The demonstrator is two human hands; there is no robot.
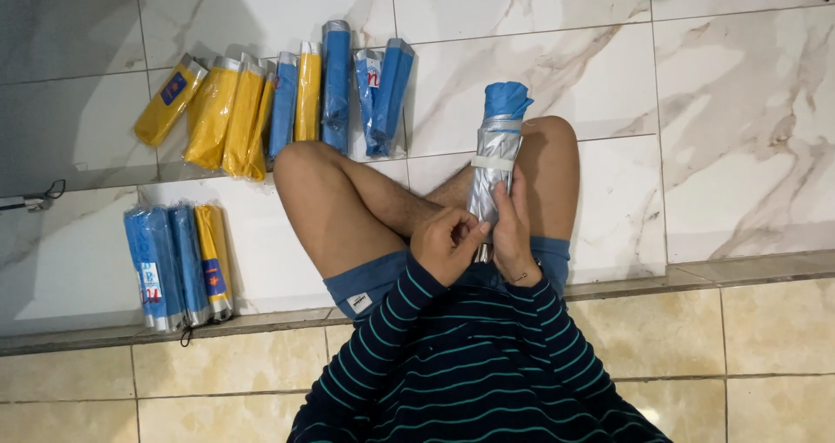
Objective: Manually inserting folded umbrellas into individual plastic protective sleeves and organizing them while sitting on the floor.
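I sit cross-legged on a marble floor and hold a folded umbrella [496, 152] upright over my lap. Its canopy is silver with a blue tip, and a pale strap wraps round it. My right hand [515, 234] grips the lower part of the canopy from the right. Against the umbrella's base, my left hand [445, 245] has its fingers curled and its fingertips on the fabric near the handle. The handle itself is hidden behind both hands.
A row of several wrapped yellow and blue folded umbrellas [278, 104] lies on the floor beyond my left knee. Three more wrapped umbrellas [178, 265] lie at the left. A beige tiled step edge [739, 273] runs across under me.
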